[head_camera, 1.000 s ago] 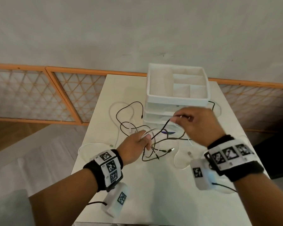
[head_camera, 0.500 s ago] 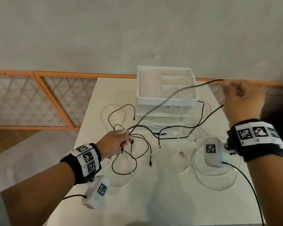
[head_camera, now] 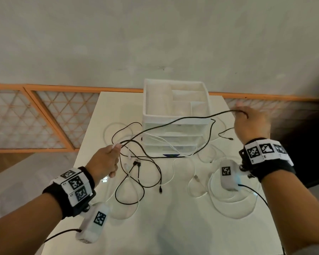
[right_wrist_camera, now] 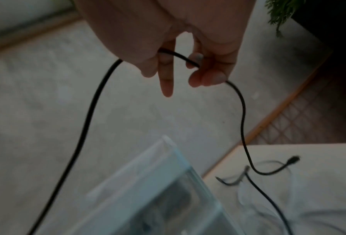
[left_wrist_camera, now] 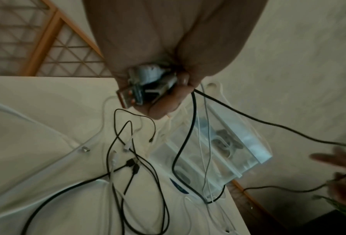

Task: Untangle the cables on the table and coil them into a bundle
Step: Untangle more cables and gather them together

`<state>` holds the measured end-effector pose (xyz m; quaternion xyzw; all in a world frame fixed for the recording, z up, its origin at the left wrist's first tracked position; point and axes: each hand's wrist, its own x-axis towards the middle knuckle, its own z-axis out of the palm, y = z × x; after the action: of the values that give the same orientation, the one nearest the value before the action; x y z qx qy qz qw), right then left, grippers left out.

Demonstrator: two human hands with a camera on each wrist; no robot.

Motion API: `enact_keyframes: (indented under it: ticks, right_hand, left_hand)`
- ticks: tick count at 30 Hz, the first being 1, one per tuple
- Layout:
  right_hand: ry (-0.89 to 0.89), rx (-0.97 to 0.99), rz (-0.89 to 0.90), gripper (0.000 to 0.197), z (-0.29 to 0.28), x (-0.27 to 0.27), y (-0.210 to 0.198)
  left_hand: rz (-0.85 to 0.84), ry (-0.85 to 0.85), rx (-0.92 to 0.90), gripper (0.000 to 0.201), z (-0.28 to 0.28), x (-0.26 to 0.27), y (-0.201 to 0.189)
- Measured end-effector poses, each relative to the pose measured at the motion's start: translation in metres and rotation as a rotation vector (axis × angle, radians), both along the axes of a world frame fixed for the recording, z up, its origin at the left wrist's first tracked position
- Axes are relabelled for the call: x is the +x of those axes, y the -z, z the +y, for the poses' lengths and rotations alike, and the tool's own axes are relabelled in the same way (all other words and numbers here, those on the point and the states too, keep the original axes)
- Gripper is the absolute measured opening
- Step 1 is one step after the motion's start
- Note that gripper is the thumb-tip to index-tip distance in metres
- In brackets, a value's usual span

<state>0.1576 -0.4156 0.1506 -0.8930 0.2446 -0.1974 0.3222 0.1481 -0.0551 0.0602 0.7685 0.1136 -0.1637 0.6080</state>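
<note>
Above the table (head_camera: 173,227), both hands' grip stretches a black cable (head_camera: 175,121)

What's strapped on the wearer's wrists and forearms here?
Bare forearms, no sleeves. Each wrist has a black band faced with white square-coded marker tiles. Under each hangs a rounded white pod bearing one marker and trailing a thin black lead.
</note>
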Motion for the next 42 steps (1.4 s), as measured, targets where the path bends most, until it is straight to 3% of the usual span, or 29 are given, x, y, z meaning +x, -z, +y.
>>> enact_keyframes:
  ticks: [3,5,9,14,16,19,21,24,26,29,31,34,35,38,40,42]
  right_hand:
    - [-0.035,-0.002,0.169,0.043,-0.007,0.015,0.024]
    - [-0.009,0.032,0.182,0.04,-0.015,0.028,0.026]
    - [0.112,0.061,0.023,0.024,-0.036,0.056,0.012]
    - [0.07,0.065,-0.269,0.032,-0.029,0.061,-0.008]
    - [-0.02,0.052,-0.144,0.038,-0.027,0.058,0.004]
    - [-0.134,-0.056,0.306,0.076,-0.024,0.037,0.034]
    - [-0.154,-0.103,0.349,0.08,-0.011,0.016,0.043]
    - [-0.416,-0.048,0.105,0.071,0.038,-0.017,0.039]
    - [-0.663,-0.015,0.091,0.063,0.081,-0.034,0.033]
    - [-0.828,-0.097,0.203,0.009,0.121,-0.043,0.044]
    - [-0.801,-0.144,0.399,0.025,0.107,-0.033,0.064]
    - [-0.626,-0.023,0.723,0.023,0.054,-0.018,0.075]
    - [-0.534,-0.009,0.692,0.018,0.036,-0.014,0.077]
    - [-0.273,-0.14,0.192,0.008,0.017,-0.013,0.084]
    - [-0.323,-0.08,0.162,0.042,0.034,-0.02,0.1]
    - [-0.38,-0.065,0.333,0.073,0.053,-0.033,0.128]
  left_hand:
    - [-0.053,0.062,0.004,0.037,-0.008,0.001,-0.009]
    - [-0.08,0.132,0.031,0.035,-0.015,0.001,-0.014]
    - [-0.061,0.219,0.03,0.024,-0.027,-0.001,-0.017]
    - [0.022,0.209,-0.03,0.033,-0.042,-0.008,-0.022]
    - [0.01,0.168,-0.045,0.047,-0.043,-0.007,-0.025]
    - [-0.06,0.11,-0.055,0.05,-0.036,-0.004,-0.028]
    - [-0.135,0.13,0.018,0.044,-0.03,-0.002,-0.032]
    - [-0.271,0.251,0.18,0.037,-0.036,-0.004,-0.041]
    - [-0.376,0.354,0.275,0.035,-0.049,-0.008,-0.05]
    - [-0.51,0.473,0.283,0.037,-0.058,-0.016,-0.066]
    - [-0.532,0.497,0.213,0.037,-0.05,-0.021,-0.077]
    - [-0.411,0.554,0.175,0.03,-0.019,-0.029,-0.076]
    - [-0.353,0.606,0.255,0.028,-0.007,-0.031,-0.068]
    - [-0.235,0.758,0.595,0.028,0.01,-0.041,-0.028]
    - [-0.164,0.689,0.708,0.03,0.01,-0.049,0.004]
    - [-0.097,0.514,0.717,0.029,0.009,-0.054,0.028]
